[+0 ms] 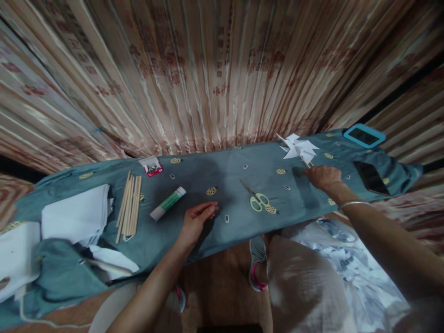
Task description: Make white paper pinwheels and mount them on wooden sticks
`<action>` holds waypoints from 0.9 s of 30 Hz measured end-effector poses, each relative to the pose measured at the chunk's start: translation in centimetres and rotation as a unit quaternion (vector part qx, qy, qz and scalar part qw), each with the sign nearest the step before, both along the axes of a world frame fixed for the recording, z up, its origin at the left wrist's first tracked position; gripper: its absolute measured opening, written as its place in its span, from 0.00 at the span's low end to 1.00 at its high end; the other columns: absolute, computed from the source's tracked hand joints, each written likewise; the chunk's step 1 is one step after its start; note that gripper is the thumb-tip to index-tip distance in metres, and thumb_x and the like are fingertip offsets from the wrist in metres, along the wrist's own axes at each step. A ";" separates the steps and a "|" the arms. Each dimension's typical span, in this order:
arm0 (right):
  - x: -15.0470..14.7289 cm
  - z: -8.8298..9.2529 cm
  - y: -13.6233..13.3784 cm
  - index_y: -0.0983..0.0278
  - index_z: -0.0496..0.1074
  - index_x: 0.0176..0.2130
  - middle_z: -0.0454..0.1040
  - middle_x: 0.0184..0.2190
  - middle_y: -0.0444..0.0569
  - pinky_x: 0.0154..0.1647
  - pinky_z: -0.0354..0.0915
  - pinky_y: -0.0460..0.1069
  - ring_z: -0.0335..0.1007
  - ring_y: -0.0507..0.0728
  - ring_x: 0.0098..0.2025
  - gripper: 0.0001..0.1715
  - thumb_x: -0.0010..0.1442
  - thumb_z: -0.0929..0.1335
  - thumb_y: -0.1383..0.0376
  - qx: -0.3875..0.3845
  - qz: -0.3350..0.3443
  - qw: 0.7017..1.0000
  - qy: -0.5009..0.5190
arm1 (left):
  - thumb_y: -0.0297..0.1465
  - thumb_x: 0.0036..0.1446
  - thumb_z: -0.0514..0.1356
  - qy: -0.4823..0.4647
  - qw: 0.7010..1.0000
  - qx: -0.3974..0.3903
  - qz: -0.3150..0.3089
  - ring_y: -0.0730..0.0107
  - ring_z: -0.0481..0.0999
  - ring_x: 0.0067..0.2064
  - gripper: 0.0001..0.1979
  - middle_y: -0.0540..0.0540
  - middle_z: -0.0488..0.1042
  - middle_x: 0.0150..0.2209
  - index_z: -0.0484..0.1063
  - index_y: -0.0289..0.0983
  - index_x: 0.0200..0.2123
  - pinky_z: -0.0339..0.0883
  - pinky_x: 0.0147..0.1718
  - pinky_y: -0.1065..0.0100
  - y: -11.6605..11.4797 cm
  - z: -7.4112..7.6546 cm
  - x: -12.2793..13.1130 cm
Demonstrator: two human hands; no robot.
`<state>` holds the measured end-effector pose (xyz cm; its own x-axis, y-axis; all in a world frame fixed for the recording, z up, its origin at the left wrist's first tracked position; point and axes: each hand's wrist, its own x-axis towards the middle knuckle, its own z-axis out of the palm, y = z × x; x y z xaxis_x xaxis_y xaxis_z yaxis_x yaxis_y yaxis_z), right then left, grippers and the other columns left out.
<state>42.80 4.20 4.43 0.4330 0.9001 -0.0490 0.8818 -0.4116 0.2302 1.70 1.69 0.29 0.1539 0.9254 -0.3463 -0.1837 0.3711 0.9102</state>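
At the right end of the table, my right hand is closed around the stick end of a white paper pinwheel. Its pointed blades spread out beyond my fingers, and more than one stick end seems to show there. My left hand hovers over the front middle of the table, fingers loosely bent and thumb a little apart, with nothing visible in it. Between the hands lie scissors with pale green handles. A green and white glue stick lies just left of my left hand.
A bundle of wooden sticks, a small red and white box of metal pins and a stack of white paper lie left. A white device with a cord stands far left. Right are a dark phone and a blue-framed object.
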 end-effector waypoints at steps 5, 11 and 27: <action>-8.6 0.3 -2.5 0.68 0.76 0.41 0.79 0.34 0.65 0.36 0.65 0.55 0.77 0.67 0.38 0.24 0.69 0.58 0.56 -0.006 0.092 0.996 0.004 | 0.37 0.39 0.72 -0.007 1.000 0.014 -0.002 0.70 0.74 0.31 0.15 0.42 0.81 0.31 0.82 0.36 0.31 0.67 0.34 0.69 -0.2 -0.2 -0.1; -20.6 -1.4 -5.1 0.61 0.75 0.34 0.81 0.31 0.56 0.28 0.61 0.49 0.78 0.61 0.33 0.24 0.69 0.57 0.56 0.055 0.281 0.955 0.081 | 0.37 0.39 0.71 -0.019 1.000 0.020 -0.009 0.68 0.75 0.30 0.13 0.42 0.81 0.29 0.82 0.36 0.30 0.67 0.33 0.67 -0.9 -0.6 -0.2; -24.2 -6.6 -5.0 0.60 0.73 0.30 0.80 0.26 0.51 0.24 0.57 0.49 0.78 0.61 0.27 0.24 0.68 0.57 0.56 0.109 0.349 0.917 0.162 | 0.40 0.45 0.67 -0.065 0.998 0.010 -0.015 0.72 0.68 0.26 0.13 0.46 0.76 0.24 0.78 0.35 0.26 0.62 0.30 0.68 -2.2 0.1 -3.4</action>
<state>18.60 -0.76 -2.15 -0.2576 0.9561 0.1398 0.9555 0.2736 -0.1107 -1.69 -0.53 0.40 0.2242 0.9261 -0.3034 -0.2902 0.3606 0.8864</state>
